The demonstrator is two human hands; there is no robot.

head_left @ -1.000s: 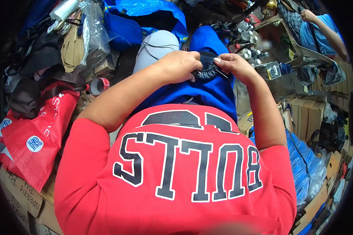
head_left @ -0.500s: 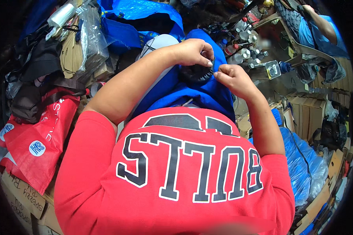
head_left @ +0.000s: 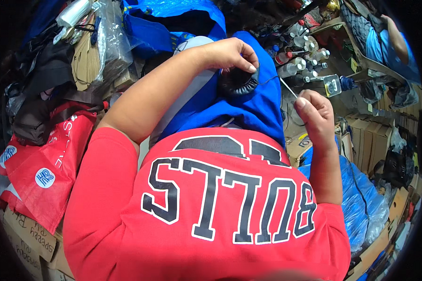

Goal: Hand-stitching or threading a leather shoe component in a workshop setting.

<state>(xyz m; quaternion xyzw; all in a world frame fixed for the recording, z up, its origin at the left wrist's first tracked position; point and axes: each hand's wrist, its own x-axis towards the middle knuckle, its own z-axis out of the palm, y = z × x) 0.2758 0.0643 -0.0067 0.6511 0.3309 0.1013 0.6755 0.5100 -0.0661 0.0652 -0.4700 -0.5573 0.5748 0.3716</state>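
Note:
My left hand (head_left: 232,54) is closed, with thumb and fingertips pinching the upper edge of a black, rounded piece (head_left: 240,87) over my lap. Its near rim is ridged like closely spaced stitches; its exact kind is unclear. To its right, my right hand (head_left: 315,112) is closed around the lower end of a thin, pale needle-like tool (head_left: 288,87). A dark thread (head_left: 268,80) runs from the black piece towards the tool's upper tip. Blue cloth (head_left: 262,103) covers my lap beneath the work.
Several plastic bottles (head_left: 290,69) stand at the far right. Beyond my lap lies a blue bag (head_left: 147,29). A red bag (head_left: 44,168) rests at left. Cardboard (head_left: 363,136) and a blue plastic-wrapped bundle (head_left: 361,199) sit at right. Another person's arm (head_left: 396,40) shows at the far right.
My right hand has moved right and nearer to me, away from the black piece. The pale tool and the stretched thread now show between them. My left hand still pinches the piece.

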